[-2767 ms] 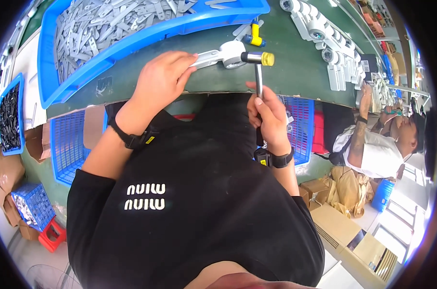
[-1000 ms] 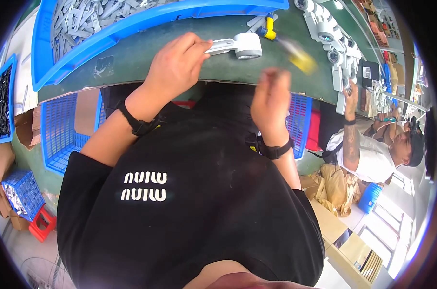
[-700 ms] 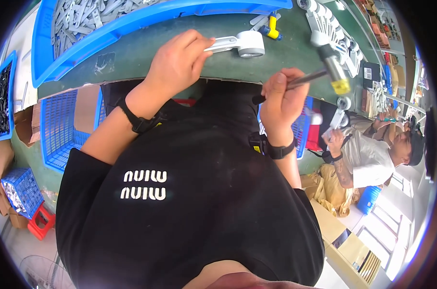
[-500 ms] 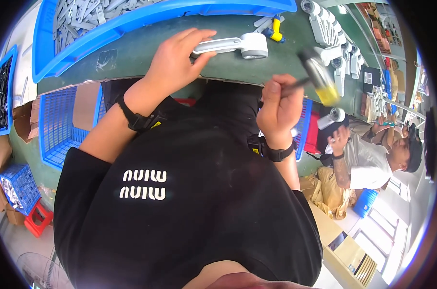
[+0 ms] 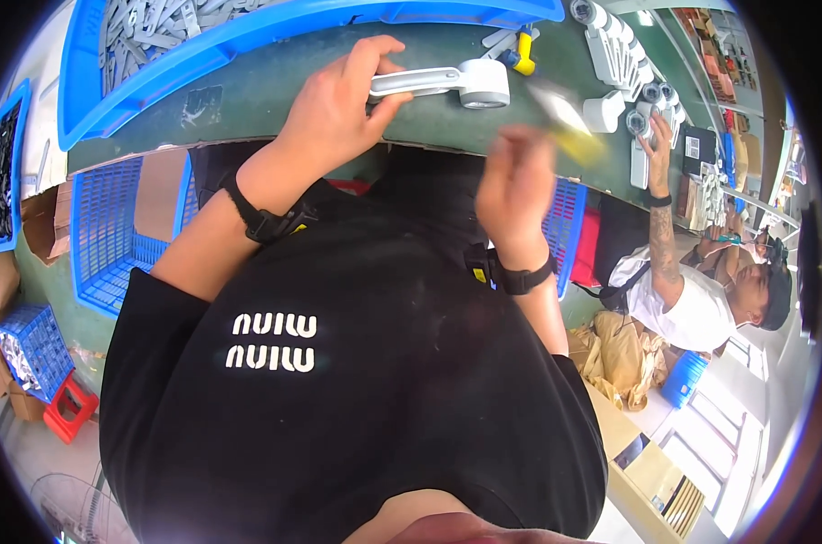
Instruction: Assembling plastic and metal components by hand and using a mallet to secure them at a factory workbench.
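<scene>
My left hand (image 5: pixel 337 98) pinches the handle of a white-and-grey plastic part (image 5: pixel 483 86) with a short round head, which rests on the green bench. Fingers and thumb are closed around the handle's end, and the head points right. Smeared by motion, my right hand (image 5: pixel 518 186) grips a hammer (image 5: pixel 565 120) with a metallic and yellow head, held in front of the bench edge and to the right of the part. Behind the part's head lies a yellow-and-blue tool (image 5: pixel 522 54) beside a few small grey pieces.
A large blue tray (image 5: pixel 275 38) of grey strips spans the back left. White parts (image 5: pixel 610 54) stand in a row at the right, where a co-worker's hand (image 5: pixel 654 150) touches one. A blue crate (image 5: pixel 112 236) sits below the bench; a bin of black pieces (image 5: pixel 1 172) is far left.
My right hand and the hammer have swung slightly left, toward the part. My left hand stays nearly in place. The co-worker's hand has reached forward onto the bench with a white part.
</scene>
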{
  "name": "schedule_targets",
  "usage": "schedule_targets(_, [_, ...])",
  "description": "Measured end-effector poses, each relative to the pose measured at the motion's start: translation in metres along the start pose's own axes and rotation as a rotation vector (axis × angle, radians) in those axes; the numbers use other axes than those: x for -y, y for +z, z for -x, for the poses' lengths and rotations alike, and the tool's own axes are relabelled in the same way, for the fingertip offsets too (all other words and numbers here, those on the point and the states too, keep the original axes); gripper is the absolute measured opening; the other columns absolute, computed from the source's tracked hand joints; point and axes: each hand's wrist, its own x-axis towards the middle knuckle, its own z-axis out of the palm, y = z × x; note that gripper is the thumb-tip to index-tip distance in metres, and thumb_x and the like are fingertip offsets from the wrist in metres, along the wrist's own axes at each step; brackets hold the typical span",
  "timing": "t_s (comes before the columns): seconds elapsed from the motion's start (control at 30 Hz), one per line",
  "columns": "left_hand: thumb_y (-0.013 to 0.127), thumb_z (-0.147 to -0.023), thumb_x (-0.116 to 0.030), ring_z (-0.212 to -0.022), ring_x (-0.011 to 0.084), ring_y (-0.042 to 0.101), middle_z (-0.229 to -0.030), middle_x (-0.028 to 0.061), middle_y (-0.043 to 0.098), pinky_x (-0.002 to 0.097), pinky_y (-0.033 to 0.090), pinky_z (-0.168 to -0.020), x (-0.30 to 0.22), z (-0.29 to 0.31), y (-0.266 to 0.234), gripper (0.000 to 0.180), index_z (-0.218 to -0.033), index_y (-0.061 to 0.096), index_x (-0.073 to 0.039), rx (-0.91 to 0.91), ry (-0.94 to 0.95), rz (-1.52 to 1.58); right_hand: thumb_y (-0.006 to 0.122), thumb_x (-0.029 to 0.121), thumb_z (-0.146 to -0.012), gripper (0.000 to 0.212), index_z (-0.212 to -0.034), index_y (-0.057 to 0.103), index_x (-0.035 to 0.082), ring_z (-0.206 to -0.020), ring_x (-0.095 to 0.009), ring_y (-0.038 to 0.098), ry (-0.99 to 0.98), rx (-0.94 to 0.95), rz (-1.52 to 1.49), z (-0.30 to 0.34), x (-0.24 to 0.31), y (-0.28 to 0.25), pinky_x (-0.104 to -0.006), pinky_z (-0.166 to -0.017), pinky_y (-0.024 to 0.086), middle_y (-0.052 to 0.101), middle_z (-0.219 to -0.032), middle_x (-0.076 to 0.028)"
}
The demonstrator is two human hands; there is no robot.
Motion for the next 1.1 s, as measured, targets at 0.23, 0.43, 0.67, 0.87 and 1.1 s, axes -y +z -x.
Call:
schedule_targets(0.23, [0.083,-0.093,-0.013,-0.092,0.0372,0.074,-0.103,0.0109,0.077,0.0453,0.059,-0.078,0.0,0.0,-0.001,0.054,-0.139,0.055,-0.007,-0.011,0.04,-0.055,0.064,0.006,-0.107,0.015,-0.121,0.063,-0.001,-0.073,-0.04,0.07,0.132,0.045,-0.068,0.007,0.008,-0.003,-0.0448,-0.065,0.053,0.072,-0.088,-0.018])
schedule_targets(0.43, [0.085,-0.091,-0.012,-0.088,0.0344,0.076,-0.1,0.0113,0.078,0.0417,0.061,-0.078,0.0,-0.003,-0.003,0.059,-0.141,0.054,-0.006,0.005,-0.055,0.059,0.064,0.006,-0.105,0.008,-0.106,0.059,0.001,-0.082,-0.053,0.066,-0.05,0.309,0.443,-0.012,0.001,-0.003,-0.0515,-0.069,0.054,0.068,-0.088,-0.028])
schedule_targets(0.67, [0.088,-0.089,-0.012,-0.089,0.0327,0.078,-0.099,0.013,0.078,0.0388,0.062,-0.084,-0.001,-0.007,-0.006,0.065,-0.142,0.05,-0.007,0.051,-0.123,0.146,0.065,-0.001,-0.105,0.011,-0.115,0.06,-0.001,-0.068,-0.046,0.063,-0.062,0.173,0.058,0.0,0.017,-0.001,-0.0455,-0.062,0.05,0.069,-0.083,-0.022])
schedule_targets(0.87, [0.088,-0.085,-0.006,-0.095,0.0303,0.078,-0.107,0.0146,0.081,0.0378,0.061,-0.089,0.0,-0.006,-0.013,0.069,-0.143,0.051,-0.009,0.072,-0.199,0.141,0.064,-0.002,-0.098,0.017,-0.112,0.054,0.0,-0.073,-0.049,0.067,-0.123,0.443,0.366,-0.006,0.022,0.027,-0.0556,-0.063,0.053,0.066,-0.081,-0.024])
schedule_targets(1.1, [0.089,-0.087,-0.012,-0.095,0.0365,0.079,-0.101,0.0142,0.08,0.0414,0.062,-0.081,0.001,-0.006,-0.01,0.067,-0.138,0.047,-0.006,0.039,-0.102,0.085,0.067,-0.005,-0.097,0.017,-0.108,0.056,0.001,-0.075,-0.047,0.069,-0.224,0.275,0.327,-0.009,0.026,0.031,-0.0541,-0.064,0.053,0.067,-0.083,-0.023])
